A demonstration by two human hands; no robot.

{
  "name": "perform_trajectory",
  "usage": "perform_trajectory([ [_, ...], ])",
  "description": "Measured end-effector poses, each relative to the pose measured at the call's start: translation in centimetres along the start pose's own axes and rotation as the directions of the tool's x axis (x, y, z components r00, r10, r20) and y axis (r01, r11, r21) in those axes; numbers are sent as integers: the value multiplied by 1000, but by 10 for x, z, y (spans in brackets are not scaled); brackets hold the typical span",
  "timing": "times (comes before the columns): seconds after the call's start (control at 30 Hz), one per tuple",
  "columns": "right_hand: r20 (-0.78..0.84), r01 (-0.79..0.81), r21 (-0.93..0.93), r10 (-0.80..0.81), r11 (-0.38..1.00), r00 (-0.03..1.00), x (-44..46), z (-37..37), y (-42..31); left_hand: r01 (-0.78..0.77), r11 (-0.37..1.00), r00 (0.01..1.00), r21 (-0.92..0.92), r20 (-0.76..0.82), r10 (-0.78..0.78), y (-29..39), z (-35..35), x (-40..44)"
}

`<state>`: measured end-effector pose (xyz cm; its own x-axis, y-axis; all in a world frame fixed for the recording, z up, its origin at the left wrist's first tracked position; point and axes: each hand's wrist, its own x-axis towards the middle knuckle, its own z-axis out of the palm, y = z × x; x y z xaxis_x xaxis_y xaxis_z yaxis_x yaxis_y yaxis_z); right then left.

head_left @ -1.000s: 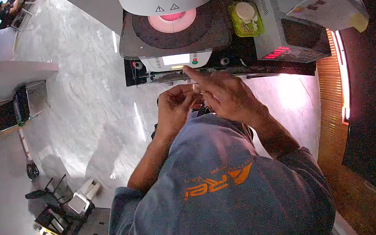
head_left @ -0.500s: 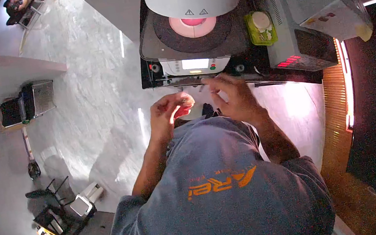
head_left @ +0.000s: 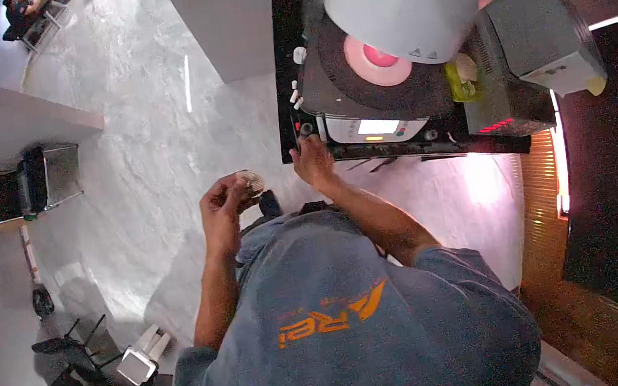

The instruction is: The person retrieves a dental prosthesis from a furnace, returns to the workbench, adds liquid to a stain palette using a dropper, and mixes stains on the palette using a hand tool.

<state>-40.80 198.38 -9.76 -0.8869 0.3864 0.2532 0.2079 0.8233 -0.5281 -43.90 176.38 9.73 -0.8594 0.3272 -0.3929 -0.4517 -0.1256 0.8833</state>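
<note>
A small round, pale disc [head_left: 250, 183] is pinched in my left hand [head_left: 224, 206], held over the floor in front of my body. My right hand [head_left: 313, 161] reaches to the front left corner of the black bench [head_left: 286, 136]. Its fingertips are at a small dark knob-like piece [head_left: 305, 130], beside the machine's control panel; I cannot make out whether they grip it. Above the panel with its lit screen [head_left: 379, 127] the white furnace body [head_left: 397, 9] hangs over a glowing pink ring [head_left: 378, 69].
Small white pieces [head_left: 296, 95] lie along the bench's left side. A green tray [head_left: 461, 80] and a grey unit with red digits [head_left: 499, 126] stand to the right. Chairs [head_left: 74, 343] are at the lower left; a person [head_left: 25, 7] is far off at the upper left.
My right hand has moved away from my left hand and the panel's front to the bench's left corner. My left hand has moved left with the disc. The view has shifted and turned.
</note>
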Motion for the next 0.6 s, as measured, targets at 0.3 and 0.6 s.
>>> perform_trajectory([
  [0.3, -137, -313, -6, 309, 950, 941, -8, 39, -8, 89, 990, 995, 107, 23, -92, 24, -88, 15],
  [0.6, 16, -365, 347, 384, 864, 923, -24, -1, -51, 54, 998, 983, 37, 173, -60, 24, -93, 30],
])
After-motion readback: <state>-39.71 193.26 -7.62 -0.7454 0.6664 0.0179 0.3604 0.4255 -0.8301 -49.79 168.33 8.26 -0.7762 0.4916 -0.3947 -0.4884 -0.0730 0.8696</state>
